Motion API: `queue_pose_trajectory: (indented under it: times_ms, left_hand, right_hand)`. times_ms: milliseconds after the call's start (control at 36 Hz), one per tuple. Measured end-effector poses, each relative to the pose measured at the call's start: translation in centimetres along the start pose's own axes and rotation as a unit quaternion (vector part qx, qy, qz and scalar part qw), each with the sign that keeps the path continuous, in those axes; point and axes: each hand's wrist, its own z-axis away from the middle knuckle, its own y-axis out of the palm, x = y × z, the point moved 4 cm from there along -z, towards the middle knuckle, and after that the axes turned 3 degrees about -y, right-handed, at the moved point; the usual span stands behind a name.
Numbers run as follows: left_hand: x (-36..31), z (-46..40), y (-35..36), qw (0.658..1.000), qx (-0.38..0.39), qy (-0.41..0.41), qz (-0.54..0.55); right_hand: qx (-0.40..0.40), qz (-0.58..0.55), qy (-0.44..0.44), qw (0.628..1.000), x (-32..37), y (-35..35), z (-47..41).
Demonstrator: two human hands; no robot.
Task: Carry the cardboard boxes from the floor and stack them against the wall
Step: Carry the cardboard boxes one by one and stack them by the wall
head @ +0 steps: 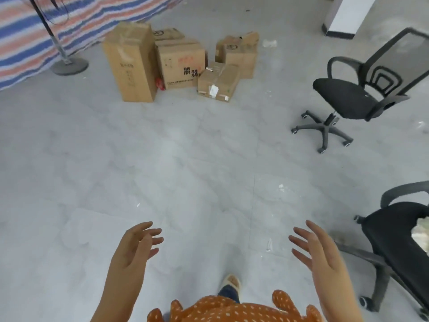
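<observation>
Hands (137,247) (315,249) spread, holding nothing.

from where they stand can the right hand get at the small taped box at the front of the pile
Probably not yet. The right hand is open and empty, with a wide stretch of bare floor between it and the small taped box. Nothing blocks the path; the person likely needs to walk closer.

Brown cardboard boxes (176,63); grey marbled floor (162,159); blue-red-white striped tarp (27,31); black chairs (348,96); orange white-dotted garment (232,307).
</observation>
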Motion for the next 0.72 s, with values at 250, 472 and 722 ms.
queue_pose_trajectory:
  times_ms: [250, 472, 722]
  left_hand:
    - [-4.7, -10.5, 10.8, 1.0, 0.013, -0.02, -0.006]
    - [-8.1, -24.9, 18.2, 0.999, 0.013, -0.035, -0.017]
    - [-18.7, -43.4, 27.4, 0.997, 0.079, 0.004, -0.01]
  right_hand:
    - [0.033, 0.004, 0.029, 0.999, 2.2, 1.3, -14.8]
    - [0.002, 0.0, 0.052, 0.999, 3.5, 5.2, -29.8]
    - [-0.033, -0.021, 0.051, 0.998, 10.5, 12.0, -46.8]
